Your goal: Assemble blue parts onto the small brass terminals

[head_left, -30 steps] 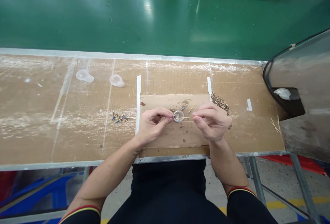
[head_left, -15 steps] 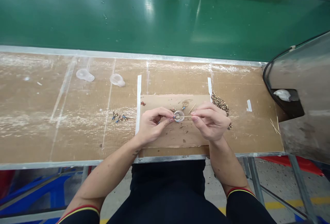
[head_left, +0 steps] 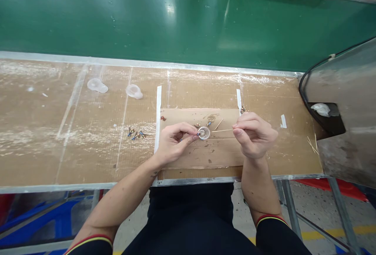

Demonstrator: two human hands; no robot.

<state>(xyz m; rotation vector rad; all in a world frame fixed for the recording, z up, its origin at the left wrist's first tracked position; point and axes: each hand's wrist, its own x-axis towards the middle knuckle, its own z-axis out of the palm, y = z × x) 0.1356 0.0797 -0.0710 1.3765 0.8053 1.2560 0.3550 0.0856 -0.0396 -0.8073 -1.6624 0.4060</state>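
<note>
My left hand (head_left: 178,142) pinches a small dark blue-tipped part (head_left: 198,134) at the left rim of a small clear round dish (head_left: 204,132). To the right, my right hand (head_left: 255,134) is closed on the end of a thin wooden stick (head_left: 223,131), which points left toward the dish. A cardboard sheet (head_left: 188,160) lies under the dish. Behind the dish are another stick (head_left: 219,124) and a small brass and blue part (head_left: 209,123). A pile of small brass parts (head_left: 243,110) shows only partly behind my right hand.
Brass and blue parts (head_left: 136,134) lie left of the cardboard. Two translucent cups (head_left: 96,85) rest farther back. White tape strips (head_left: 158,102) flank the sheet. Loose sticks (head_left: 311,145) lie at the right, beside a metal housing (head_left: 349,90) with a black cable. Behind is a green surface (head_left: 176,24).
My right hand has moved right with the stick, drawing its tip away from my left fingers and past the dish. It now covers more of the brass pile. My left hand has barely moved.
</note>
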